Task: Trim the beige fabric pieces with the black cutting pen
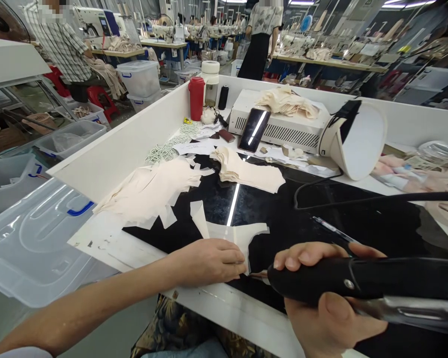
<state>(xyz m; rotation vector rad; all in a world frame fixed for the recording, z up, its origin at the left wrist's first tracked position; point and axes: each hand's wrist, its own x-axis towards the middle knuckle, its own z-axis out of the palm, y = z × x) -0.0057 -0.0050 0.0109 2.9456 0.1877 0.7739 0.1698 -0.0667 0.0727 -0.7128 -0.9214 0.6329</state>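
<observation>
Left hand (209, 261) flat on pale fabric piece (242, 233); right hand (321, 303) grip wrapped round black cutter handle (358, 281). Cut stack (246, 171) at 12, scraps (149, 191) at 10, so partway done imo.

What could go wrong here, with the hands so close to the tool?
The left hand presses the pale fabric piece right beside the tip of the black tool that the right hand grips, so the fingers could be hurt. The tool's cord crosses the black worktop and might drag the fabric stack.

Glossy black plastic tool handle (358, 281), matt cream cloth piece (239, 233) (thin, smooth) on glossy black worktop (283, 214)
</observation>
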